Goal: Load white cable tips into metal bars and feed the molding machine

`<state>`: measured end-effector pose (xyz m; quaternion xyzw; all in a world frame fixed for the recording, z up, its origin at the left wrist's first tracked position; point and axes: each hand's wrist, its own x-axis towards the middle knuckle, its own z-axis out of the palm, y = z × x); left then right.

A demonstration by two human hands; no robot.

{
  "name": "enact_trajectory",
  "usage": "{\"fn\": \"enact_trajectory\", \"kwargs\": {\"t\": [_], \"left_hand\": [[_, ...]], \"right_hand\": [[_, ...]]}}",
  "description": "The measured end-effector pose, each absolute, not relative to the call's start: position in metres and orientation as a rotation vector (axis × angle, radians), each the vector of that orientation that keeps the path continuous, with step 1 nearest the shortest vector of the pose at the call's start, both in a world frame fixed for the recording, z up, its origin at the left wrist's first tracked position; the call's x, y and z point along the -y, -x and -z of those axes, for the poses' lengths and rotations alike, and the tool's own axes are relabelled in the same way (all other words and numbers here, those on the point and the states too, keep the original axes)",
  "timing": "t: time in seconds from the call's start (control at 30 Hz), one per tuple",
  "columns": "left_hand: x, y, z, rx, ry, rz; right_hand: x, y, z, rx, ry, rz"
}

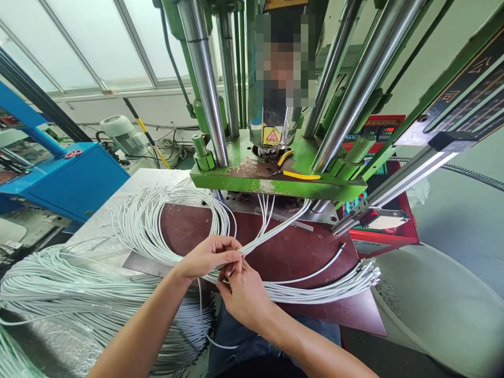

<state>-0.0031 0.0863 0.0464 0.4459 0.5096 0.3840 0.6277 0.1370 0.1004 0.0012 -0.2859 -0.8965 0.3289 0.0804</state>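
Observation:
White cables (271, 235) run from under the green press plate (260, 185) toward me, and my left hand (210, 255) pinches them near their middle. Just below it, my right hand (244, 293) has its fingers curled in, touching the left fingertips and a lower part of the white cables. What exactly lies between the right fingertips is hidden. A bundle of cable ends (366, 278) with small metallic tips extends to the right over the dark red board (291, 257). Coiled cable (137, 226) loops to the left of my hands.
Yellow-handled pliers (301, 175) lie on the press plate below a heat-warning label (272, 135). A large cable heap (59, 294) sits at the left. Steel columns (205, 79) rise from the press. A pale bin (441, 310) stands at the right, a blue machine (74, 178) far left.

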Motion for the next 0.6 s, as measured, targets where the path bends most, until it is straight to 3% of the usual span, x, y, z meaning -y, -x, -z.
{"fn": "enact_trajectory", "kwargs": {"t": [0.23, 0.47, 0.6], "left_hand": [[-0.088, 0.005, -0.045, -1.196, -1.033, -0.893], [-0.088, -0.014, -0.055, -1.351, -1.255, -0.733], [-0.089, -0.033, -0.063, -1.217, -1.260, -0.586]], "right_hand": [[-0.105, -0.142, -0.027, 2.893, 0.875, -1.113], [-0.147, -0.218, -0.054, 2.806, 0.866, -1.306], [-0.149, -0.236, -0.086, 2.618, 0.833, -1.167]]}}
